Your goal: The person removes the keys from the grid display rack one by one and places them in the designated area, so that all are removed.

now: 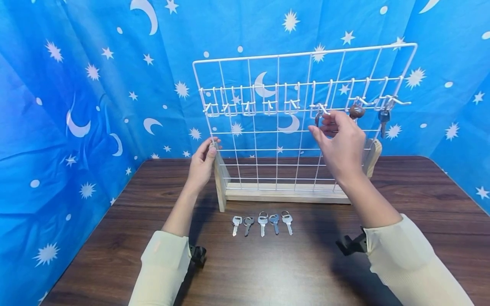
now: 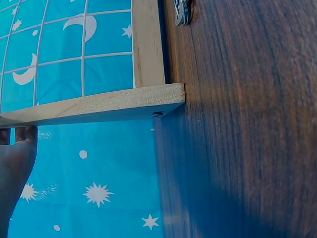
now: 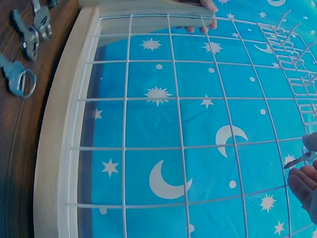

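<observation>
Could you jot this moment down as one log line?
right hand: pinches key at hook; left hand: holds wooden upright; table: five keys in a row; hanging: brown-headed key, dark key

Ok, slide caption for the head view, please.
Right hand holds a key at a hook on the wire rack; left hand grips the wooden upright; five keys lie on the table.

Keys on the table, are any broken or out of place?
Nothing stands out. The five keys lie side by side in a tidy row on the table, blades pointing away from the rack, and none looks bent.
</observation>
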Demonstrator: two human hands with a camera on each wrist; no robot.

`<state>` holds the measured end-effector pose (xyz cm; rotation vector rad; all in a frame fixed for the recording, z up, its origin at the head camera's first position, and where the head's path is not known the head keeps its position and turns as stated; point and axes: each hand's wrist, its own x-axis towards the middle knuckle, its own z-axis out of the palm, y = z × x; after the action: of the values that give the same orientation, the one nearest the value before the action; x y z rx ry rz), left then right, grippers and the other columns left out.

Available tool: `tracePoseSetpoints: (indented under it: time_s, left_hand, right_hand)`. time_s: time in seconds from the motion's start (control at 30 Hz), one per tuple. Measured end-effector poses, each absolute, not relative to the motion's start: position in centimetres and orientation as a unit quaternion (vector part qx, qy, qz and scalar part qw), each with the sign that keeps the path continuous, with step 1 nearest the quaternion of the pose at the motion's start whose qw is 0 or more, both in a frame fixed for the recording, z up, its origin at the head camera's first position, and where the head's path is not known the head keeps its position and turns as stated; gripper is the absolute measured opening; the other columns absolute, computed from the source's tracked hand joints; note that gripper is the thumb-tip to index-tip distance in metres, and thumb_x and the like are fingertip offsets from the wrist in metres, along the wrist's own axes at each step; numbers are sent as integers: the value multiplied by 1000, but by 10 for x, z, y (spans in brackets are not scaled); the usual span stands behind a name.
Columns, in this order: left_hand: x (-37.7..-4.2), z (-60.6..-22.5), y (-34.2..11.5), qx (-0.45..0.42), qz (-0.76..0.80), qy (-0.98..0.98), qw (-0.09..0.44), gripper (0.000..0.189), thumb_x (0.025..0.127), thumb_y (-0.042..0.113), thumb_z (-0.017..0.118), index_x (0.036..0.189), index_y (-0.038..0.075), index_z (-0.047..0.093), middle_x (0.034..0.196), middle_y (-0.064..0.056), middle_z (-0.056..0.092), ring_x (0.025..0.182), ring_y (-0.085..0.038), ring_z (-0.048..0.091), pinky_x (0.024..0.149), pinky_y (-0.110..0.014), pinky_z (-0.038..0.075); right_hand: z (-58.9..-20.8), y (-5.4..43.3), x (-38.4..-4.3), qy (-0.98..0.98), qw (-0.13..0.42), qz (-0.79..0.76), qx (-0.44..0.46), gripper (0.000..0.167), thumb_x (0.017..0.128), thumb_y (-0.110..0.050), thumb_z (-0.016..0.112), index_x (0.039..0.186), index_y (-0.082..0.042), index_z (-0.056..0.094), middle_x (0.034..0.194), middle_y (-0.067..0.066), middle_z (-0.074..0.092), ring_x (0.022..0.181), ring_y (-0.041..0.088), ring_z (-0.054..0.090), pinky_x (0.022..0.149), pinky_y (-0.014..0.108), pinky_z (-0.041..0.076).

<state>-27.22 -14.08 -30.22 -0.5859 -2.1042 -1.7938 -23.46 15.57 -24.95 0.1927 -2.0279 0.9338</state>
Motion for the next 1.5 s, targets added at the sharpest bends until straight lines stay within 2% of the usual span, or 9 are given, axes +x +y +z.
tracePoseSetpoints:
  time_s: [0.23, 0.5, 0.7, 0.9, 1.07, 1.33, 1.5]
  left_hand:
    - [-272, -302, -141, -208, -627, -734, 159, 36, 100, 5, 37, 132, -10, 40, 131, -26, 46, 120, -37, 45, 102, -35, 36]
    - [-272, -302, -141, -205, -628, -734, 156, 37, 100, 6, 37, 132, -11, 38, 132, -25, 46, 120, -34, 46, 102, -34, 36]
    - [-273, -302, -141, -208, -629, -732, 160, 36, 99, 5, 37, 131, -12, 39, 131, -26, 46, 119, -36, 46, 102, -36, 36]
    - [-274, -303, -141, -208, -631, -730, 160, 35, 99, 4, 37, 131, -11, 39, 131, -28, 45, 119, -37, 45, 102, -36, 36]
    - [-273, -304, -142, -209, -628, -733, 160, 35, 100, 5, 38, 132, -10, 40, 131, -27, 45, 119, -37, 45, 102, -35, 36]
    - [-272, -303, -142, -207, -626, -734, 161, 35, 100, 6, 38, 131, -9, 41, 130, -26, 46, 119, -37, 46, 102, -35, 37]
    - [-279, -310, -144, -214, -627, -730, 167, 36, 100, 9, 39, 131, -9, 41, 130, -26, 47, 117, -34, 48, 101, -33, 38]
  right_hand:
    - [-245, 149, -239, -805, 439, 393, 72, 28, 83, -17, 71, 96, 6, 60, 89, 15, 65, 82, 25, 65, 76, 37, 54]
    - [-246, 148, -241, -795, 459, 389, 79, 19, 86, -11, 64, 94, 6, 63, 86, 16, 67, 75, 26, 65, 71, 38, 54]
    - [-246, 149, -237, -794, 466, 381, 81, 18, 87, -10, 61, 94, 6, 65, 87, 16, 68, 75, 25, 66, 69, 13, 49]
    - [-243, 152, -230, -804, 452, 379, 66, 16, 87, -9, 63, 94, 5, 67, 86, 16, 68, 76, 25, 66, 68, 13, 48]
    - [-243, 154, -226, -811, 454, 364, 55, 18, 87, -11, 61, 94, 4, 67, 84, 14, 69, 73, 23, 65, 62, 3, 37]
    - [-243, 154, -220, -810, 468, 348, 60, 21, 87, -15, 61, 95, 4, 67, 86, 14, 69, 74, 23, 66, 64, 6, 41]
    - [-241, 153, -214, -799, 482, 353, 69, 19, 87, -13, 62, 94, 4, 67, 84, 14, 69, 73, 25, 66, 64, 2, 37]
